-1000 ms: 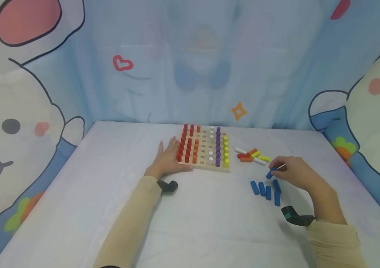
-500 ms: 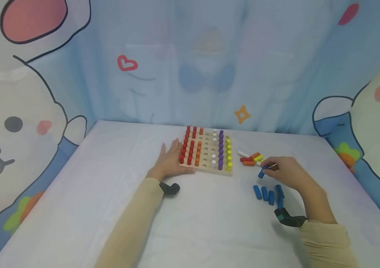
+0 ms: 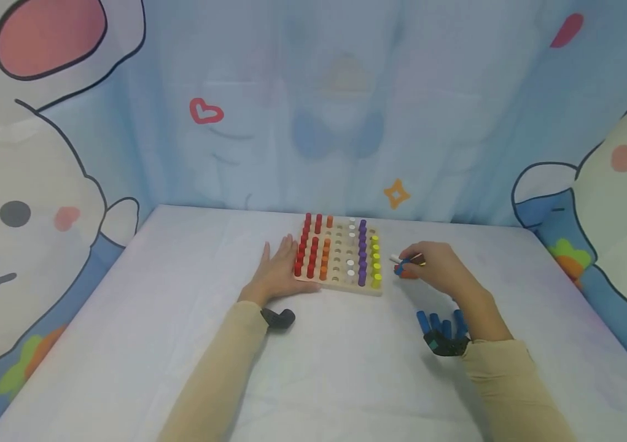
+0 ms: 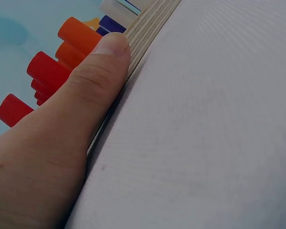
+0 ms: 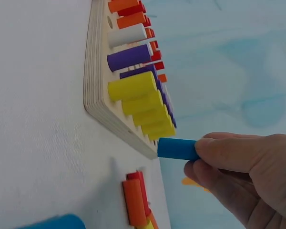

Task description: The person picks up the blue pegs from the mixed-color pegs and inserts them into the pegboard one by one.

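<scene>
A wooden pegboard (image 3: 353,290) lies flat on the table, with columns of red, orange, white, purple and yellow pegs standing in it. One column of bare holes runs between the orange and white pegs. Against its left side rests my left hand (image 3: 273,277), fingers straight, the thumb (image 4: 97,71) along the front edge. My right hand (image 3: 439,267) pinches a blue peg (image 5: 177,149) between thumb and fingers, in the air to the right of the board. In the right wrist view, yellow pegs (image 5: 132,86) stand just beyond it.
Below the right hand lie loose pegs, among them a white peg (image 3: 395,258) and an orange peg (image 5: 135,202); the hand partly hides them. Several blue pegs (image 3: 422,321) lie nearer me, partly behind the right wrist's camera. A printed curtain (image 3: 258,153) hangs behind the table.
My right hand has moved left and away from me with the blue peg, from the blue group to above the mixed loose pegs. The left hand stays against the board.
</scene>
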Demonstrator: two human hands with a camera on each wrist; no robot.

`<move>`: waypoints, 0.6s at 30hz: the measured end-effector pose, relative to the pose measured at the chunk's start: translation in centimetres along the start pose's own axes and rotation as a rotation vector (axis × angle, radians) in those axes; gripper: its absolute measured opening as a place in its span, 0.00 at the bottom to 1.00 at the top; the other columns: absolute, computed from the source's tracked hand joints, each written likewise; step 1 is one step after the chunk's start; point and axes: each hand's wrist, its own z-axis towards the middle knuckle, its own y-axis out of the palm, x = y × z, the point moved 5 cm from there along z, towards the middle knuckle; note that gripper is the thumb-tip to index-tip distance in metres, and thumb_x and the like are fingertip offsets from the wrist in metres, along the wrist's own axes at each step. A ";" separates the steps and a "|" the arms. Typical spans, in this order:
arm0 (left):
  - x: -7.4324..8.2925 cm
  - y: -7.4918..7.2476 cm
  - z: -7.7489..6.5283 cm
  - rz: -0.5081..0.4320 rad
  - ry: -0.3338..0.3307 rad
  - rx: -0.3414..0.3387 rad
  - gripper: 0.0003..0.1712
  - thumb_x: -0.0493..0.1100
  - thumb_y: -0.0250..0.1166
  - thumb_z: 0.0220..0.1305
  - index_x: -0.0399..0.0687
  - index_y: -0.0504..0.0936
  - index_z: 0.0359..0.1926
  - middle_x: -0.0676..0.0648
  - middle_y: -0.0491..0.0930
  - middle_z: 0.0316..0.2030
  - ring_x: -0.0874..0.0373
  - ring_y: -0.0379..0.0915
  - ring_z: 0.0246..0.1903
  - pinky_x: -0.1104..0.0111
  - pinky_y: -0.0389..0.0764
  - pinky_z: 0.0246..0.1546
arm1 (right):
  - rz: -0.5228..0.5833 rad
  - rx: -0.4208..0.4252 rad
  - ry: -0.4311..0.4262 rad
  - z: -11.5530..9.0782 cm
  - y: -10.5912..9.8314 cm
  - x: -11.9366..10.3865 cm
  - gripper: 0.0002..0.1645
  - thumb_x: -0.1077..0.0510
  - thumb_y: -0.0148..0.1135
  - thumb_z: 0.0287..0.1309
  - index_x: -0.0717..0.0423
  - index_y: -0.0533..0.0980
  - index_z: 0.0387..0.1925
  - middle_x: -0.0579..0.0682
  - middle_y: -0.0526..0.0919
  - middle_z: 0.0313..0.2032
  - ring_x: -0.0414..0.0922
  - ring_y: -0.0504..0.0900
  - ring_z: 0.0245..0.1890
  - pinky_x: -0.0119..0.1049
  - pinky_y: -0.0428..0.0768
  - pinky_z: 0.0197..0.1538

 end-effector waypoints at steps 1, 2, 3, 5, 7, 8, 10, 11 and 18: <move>0.0 0.0 0.0 -0.004 0.003 0.001 0.71 0.84 0.55 0.41 0.45 0.43 0.75 0.46 0.39 0.76 0.57 0.30 0.75 0.50 0.26 0.73 | 0.001 0.007 -0.002 0.3 0.0 -0.2 0.17 0.57 0.61 0.61 0.60 0.78 0.50 0.61 0.81 0.50 0.57 0.80 0.50 0.49 0.82 0.48; 0.0 -0.1 -0.1 -0.005 0.005 -0.001 0.71 0.84 0.55 0.41 0.45 0.43 0.75 0.46 0.39 0.76 0.56 0.29 0.75 0.50 0.26 0.73 | -0.002 0.015 0.002 0.6 0.0 -0.4 0.17 0.58 0.60 0.61 0.60 0.78 0.51 0.61 0.81 0.50 0.57 0.80 0.50 0.49 0.82 0.49; 0.0 -0.1 -0.1 -0.008 0.007 -0.004 0.71 0.84 0.55 0.41 0.45 0.43 0.75 0.46 0.38 0.76 0.56 0.29 0.75 0.50 0.26 0.73 | -0.006 0.025 0.005 0.9 0.0 -0.6 0.17 0.58 0.60 0.61 0.60 0.78 0.51 0.61 0.81 0.51 0.57 0.80 0.51 0.49 0.82 0.49; 0.0 -0.2 -0.1 -0.013 0.007 -0.007 0.71 0.84 0.55 0.41 0.45 0.43 0.75 0.46 0.38 0.76 0.56 0.29 0.75 0.50 0.26 0.73 | -0.005 0.036 0.012 1.4 0.0 -1.1 0.18 0.58 0.60 0.61 0.60 0.77 0.51 0.60 0.81 0.51 0.57 0.79 0.51 0.48 0.82 0.50; 0.0 -0.2 -0.1 -0.007 0.003 -0.010 0.71 0.84 0.54 0.41 0.45 0.42 0.75 0.47 0.38 0.76 0.56 0.29 0.75 0.50 0.26 0.73 | -0.005 0.051 0.012 1.9 0.0 -1.5 0.18 0.58 0.60 0.61 0.59 0.77 0.52 0.59 0.81 0.50 0.57 0.79 0.52 0.48 0.82 0.51; 0.0 -0.2 -0.1 -0.007 0.001 -0.010 0.71 0.84 0.54 0.41 0.46 0.42 0.75 0.47 0.38 0.76 0.56 0.29 0.75 0.51 0.26 0.73 | -0.009 0.062 0.005 2.2 0.0 -1.8 0.17 0.58 0.60 0.61 0.59 0.77 0.51 0.59 0.81 0.49 0.56 0.79 0.51 0.49 0.81 0.51; 0.0 -0.2 -0.1 -0.015 -0.002 -0.008 0.71 0.84 0.55 0.41 0.46 0.42 0.75 0.48 0.38 0.76 0.57 0.29 0.75 0.51 0.26 0.73 | -0.013 0.093 -0.027 2.7 -0.2 -2.5 0.16 0.58 0.61 0.61 0.59 0.78 0.50 0.59 0.81 0.48 0.56 0.80 0.51 0.49 0.81 0.51; 0.0 -0.2 -0.1 -0.012 -0.003 -0.008 0.71 0.84 0.55 0.41 0.46 0.42 0.75 0.48 0.38 0.76 0.57 0.29 0.75 0.51 0.25 0.73 | -0.012 0.111 -0.044 2.9 -0.2 -2.8 0.15 0.59 0.61 0.61 0.59 0.78 0.49 0.58 0.81 0.48 0.56 0.80 0.50 0.49 0.81 0.51; 0.0 -0.2 -0.2 -0.017 0.001 -0.004 0.71 0.84 0.55 0.42 0.45 0.43 0.75 0.47 0.38 0.76 0.57 0.29 0.75 0.51 0.26 0.73 | -0.035 0.171 -0.134 4.4 -0.8 -5.1 0.14 0.62 0.60 0.61 0.61 0.79 0.47 0.59 0.81 0.46 0.55 0.80 0.47 0.49 0.80 0.49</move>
